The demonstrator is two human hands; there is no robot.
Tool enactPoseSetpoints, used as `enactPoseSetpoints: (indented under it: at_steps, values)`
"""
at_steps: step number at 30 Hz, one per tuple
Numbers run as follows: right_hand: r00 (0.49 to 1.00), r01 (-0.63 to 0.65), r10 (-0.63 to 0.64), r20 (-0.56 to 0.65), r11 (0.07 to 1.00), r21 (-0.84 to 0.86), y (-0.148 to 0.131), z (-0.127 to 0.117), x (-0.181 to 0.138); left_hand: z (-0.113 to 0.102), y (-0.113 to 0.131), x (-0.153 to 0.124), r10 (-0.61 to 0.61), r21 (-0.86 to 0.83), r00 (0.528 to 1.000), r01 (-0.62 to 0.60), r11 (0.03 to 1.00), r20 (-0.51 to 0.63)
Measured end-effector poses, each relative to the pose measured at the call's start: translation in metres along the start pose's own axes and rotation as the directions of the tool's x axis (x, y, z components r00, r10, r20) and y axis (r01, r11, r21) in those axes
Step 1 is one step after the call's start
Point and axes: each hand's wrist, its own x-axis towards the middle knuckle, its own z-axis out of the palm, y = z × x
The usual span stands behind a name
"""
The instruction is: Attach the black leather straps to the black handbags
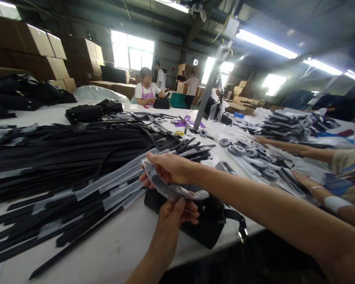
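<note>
Pinching a plastic-wrapped strap point(171, 190) between left hand point(175, 215) and right hand point(169, 167), just above the black bag point(208, 228) at the near worktop point(121, 246) edge. Looks light, limp and slippery; best gripped through the film on the strap itself, not the loose end.

The wrap point(171, 190) is thin, crinkly clear plastic, glossy. Bag point(208, 227): black matt cloth, with a shiny metal clasp point(241, 233). Straps point(62, 154) look matt black, some sleeved in filmy plastic. Table point(115, 246) is smooth white; boxes point(47, 51) plain brown cardboard
</note>
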Motion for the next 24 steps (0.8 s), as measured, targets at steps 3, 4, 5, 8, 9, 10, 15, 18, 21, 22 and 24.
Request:
enactPoseSetpoints:
  at_steps: [3, 4, 5, 8, 9, 10, 15, 18, 21, 22, 24]
  values:
    - [0.999, 0.047, -0.034, 0.040, 0.915, -0.400, -0.006, -0.041, -0.034, -0.001, 0.018, -0.004, 0.066, -0.036, 0.996, -0.064, 0.997, 0.054]
    - [0.999, 0.032, -0.014, 0.043, 0.894, -0.448, -0.006, -0.054, -0.048, -0.002, 0.024, -0.004, 0.072, -0.058, 0.994, -0.067, 0.996, 0.084]
    - [0.999, 0.031, -0.006, 0.054, 0.874, -0.485, -0.004, -0.066, -0.062, -0.002, 0.030, -0.004, 0.071, -0.082, 0.990, -0.062, 0.995, 0.122]
    - [0.985, 0.017, 0.075, 0.153, 0.850, -0.527, 0.008, -0.090, -0.105, 0.000, 0.046, 0.001, 0.090, -0.142, 0.966, -0.057, 0.988, 0.241]
    - [0.982, -0.012, 0.107, 0.156, 0.858, -0.514, 0.013, -0.095, -0.117, 0.001, 0.050, 0.004, 0.106, -0.159, 0.957, -0.064, 0.985, 0.272]
    - [0.983, -0.046, 0.129, 0.134, 0.867, -0.496, 0.018, -0.098, -0.129, 0.002, 0.054, 0.006, 0.123, -0.176, 0.946, -0.072, 0.982, 0.301]
    - [0.993, -0.055, -0.001, -0.118, 0.881, -0.469, 0.037, -0.105, -0.173, 0.015, 0.064, 0.015, 0.219, -0.217, 0.913, -0.149, 0.965, 0.345]
    - [0.985, -0.024, -0.059, -0.161, 0.882, -0.471, 0.045, -0.107, -0.196, 0.026, 0.074, 0.023, 0.210, -0.293, 0.963, -0.155, 0.943, 0.168]
    - [0.973, -0.031, -0.079, -0.215, 0.884, -0.466, 0.057, -0.112, -0.217, 0.036, 0.091, 0.035, 0.094, -0.421, 0.995, -0.096, 0.902, -0.027]
    - [0.967, -0.039, -0.084, -0.241, 0.884, -0.466, 0.062, -0.114, -0.223, 0.039, 0.097, 0.040, 0.052, -0.468, 0.997, -0.076, 0.880, -0.062]
    - [0.951, -0.053, -0.098, -0.294, 0.882, -0.468, 0.075, -0.120, -0.232, 0.044, 0.105, 0.050, -0.009, -0.558, 0.996, -0.045, 0.829, -0.094]
